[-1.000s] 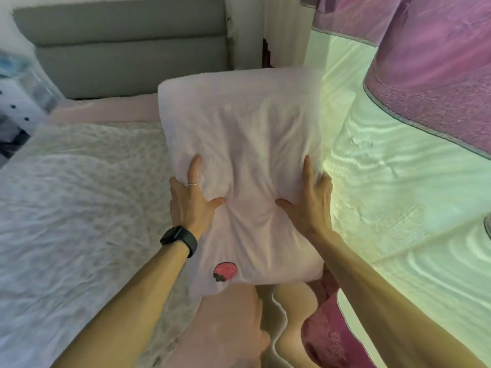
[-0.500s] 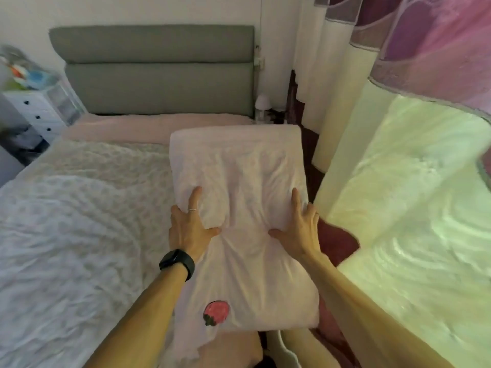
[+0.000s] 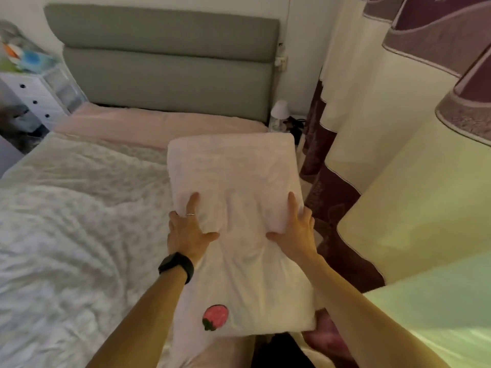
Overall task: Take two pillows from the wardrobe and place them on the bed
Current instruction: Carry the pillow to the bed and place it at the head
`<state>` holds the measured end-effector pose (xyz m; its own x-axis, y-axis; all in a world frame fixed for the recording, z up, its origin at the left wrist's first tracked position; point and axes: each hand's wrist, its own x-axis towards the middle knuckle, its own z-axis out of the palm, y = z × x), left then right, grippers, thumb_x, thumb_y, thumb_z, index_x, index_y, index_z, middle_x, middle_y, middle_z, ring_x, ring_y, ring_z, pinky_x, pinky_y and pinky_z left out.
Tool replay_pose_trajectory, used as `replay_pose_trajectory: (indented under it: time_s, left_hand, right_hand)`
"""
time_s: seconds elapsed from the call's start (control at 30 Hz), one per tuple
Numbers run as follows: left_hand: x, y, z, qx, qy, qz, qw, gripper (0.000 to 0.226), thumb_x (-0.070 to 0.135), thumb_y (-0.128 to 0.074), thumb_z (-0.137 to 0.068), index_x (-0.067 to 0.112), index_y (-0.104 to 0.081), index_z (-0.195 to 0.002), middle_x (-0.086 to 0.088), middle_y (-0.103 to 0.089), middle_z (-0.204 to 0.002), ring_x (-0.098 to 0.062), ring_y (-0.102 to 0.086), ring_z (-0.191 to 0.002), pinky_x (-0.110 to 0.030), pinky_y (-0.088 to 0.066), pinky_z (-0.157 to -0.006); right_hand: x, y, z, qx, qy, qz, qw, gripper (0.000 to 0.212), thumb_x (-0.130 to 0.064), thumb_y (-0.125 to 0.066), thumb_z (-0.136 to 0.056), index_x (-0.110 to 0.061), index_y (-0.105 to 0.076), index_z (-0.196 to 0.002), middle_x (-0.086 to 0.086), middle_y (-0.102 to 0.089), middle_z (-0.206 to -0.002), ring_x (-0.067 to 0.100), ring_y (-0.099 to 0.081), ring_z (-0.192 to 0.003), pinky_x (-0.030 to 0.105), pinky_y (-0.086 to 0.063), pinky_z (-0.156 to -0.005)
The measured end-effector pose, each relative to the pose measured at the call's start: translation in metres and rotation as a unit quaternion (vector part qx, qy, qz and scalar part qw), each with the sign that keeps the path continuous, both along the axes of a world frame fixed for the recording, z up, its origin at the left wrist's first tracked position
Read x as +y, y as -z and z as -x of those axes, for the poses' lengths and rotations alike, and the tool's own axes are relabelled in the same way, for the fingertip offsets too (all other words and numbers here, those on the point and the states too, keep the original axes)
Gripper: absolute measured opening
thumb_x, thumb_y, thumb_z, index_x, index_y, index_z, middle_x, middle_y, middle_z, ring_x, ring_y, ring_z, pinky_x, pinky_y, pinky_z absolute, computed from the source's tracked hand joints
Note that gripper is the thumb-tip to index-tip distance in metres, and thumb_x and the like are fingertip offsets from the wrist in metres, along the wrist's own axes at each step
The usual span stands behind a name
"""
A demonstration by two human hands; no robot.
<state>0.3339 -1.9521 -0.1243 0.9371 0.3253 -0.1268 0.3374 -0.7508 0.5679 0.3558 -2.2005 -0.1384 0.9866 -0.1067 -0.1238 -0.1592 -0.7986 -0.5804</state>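
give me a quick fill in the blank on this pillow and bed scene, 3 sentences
1. Both hands grip the pale pink pillow, which bears a red ____ print near its close end.
2. The left hand has a black ____ on its wrist.
3. The padded headboard behind the bed is grey-____ in colour.

Missing words: strawberry; watch; green

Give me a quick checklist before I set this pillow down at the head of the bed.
1. Both hands on pillow: ok, left hand and right hand grip its sides.
2. Landing spot by headboard: ok, pink sheet looks bare.
3. Pillow off curtain: ok.
4. Lamp out of the path: cannot tell.
5. Second pillow on bed: not ok, none in view.
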Motion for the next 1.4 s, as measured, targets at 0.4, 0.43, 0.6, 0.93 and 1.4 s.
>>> replay_pose_trajectory:
  time_s: [0.4, 0.43, 0.6, 0.93, 1.4]
  left_hand:
    - [-0.046, 0.011, -0.169, 0.025, -0.064, -0.016, 0.997, 0.107, 0.037, -0.087, -0.068, 0.051, -0.013, -0.143, -0.01, -0.032, -0.124, -0.043, -0.052, -0.108, -0.053, -0.054, -0.084]
    - [-0.046, 0.012, -0.178, 0.031, -0.074, -0.02, 0.997, 0.107, 0.036, -0.087, -0.068, 0.051, -0.014, -0.143, -0.01, -0.032, -0.124, -0.043, -0.051, -0.108, -0.052, -0.054, -0.083]
    - [-0.048, 0.016, -0.22, 0.062, -0.099, -0.041, 0.992, 0.108, 0.032, -0.088, -0.067, 0.05, -0.016, -0.145, -0.011, -0.034, -0.122, -0.041, -0.052, -0.108, -0.047, -0.05, -0.081]
    - [-0.052, 0.034, -0.336, 0.103, -0.103, -0.053, 0.988, 0.108, 0.038, -0.087, -0.065, 0.051, -0.014, -0.143, -0.009, -0.033, -0.117, -0.04, -0.053, -0.101, -0.051, -0.054, -0.079]
    - [-0.008, 0.058, -0.543, 0.072, -0.168, 0.005, 0.983, 0.107, 0.035, -0.087, -0.066, 0.053, -0.014, -0.142, -0.011, -0.032, -0.12, -0.04, -0.049, -0.108, -0.054, -0.051, -0.09]
  right_hand:
    - [-0.04, 0.025, -0.202, 0.061, -0.057, -0.016, 0.996, 0.116, -0.041, -0.08, -0.077, -0.04, 0.007, -0.154, 0.011, -0.011, -0.156, 0.041, -0.02, -0.141, 0.053, -0.032, -0.109]
    - [-0.04, 0.028, -0.214, 0.07, -0.065, -0.019, 0.995, 0.116, -0.041, -0.08, -0.077, -0.039, 0.007, -0.154, 0.011, -0.012, -0.155, 0.041, -0.021, -0.14, 0.052, -0.031, -0.11]
    - [-0.039, 0.041, -0.265, 0.105, -0.102, -0.047, 0.988, 0.116, -0.042, -0.08, -0.076, -0.037, 0.005, -0.155, 0.008, -0.014, -0.151, 0.039, -0.026, -0.138, 0.047, -0.033, -0.111]
    - [-0.036, 0.063, -0.393, 0.172, -0.111, -0.048, 0.978, 0.121, -0.042, -0.082, -0.072, -0.038, 0.007, -0.154, 0.01, -0.019, -0.146, 0.04, -0.03, -0.135, 0.048, -0.034, -0.112]
    - [0.017, 0.064, -0.625, 0.141, -0.147, -0.016, 0.979, 0.122, -0.048, -0.082, -0.07, -0.042, 0.008, -0.153, 0.014, -0.006, -0.16, 0.042, -0.014, -0.147, 0.054, -0.025, -0.118]
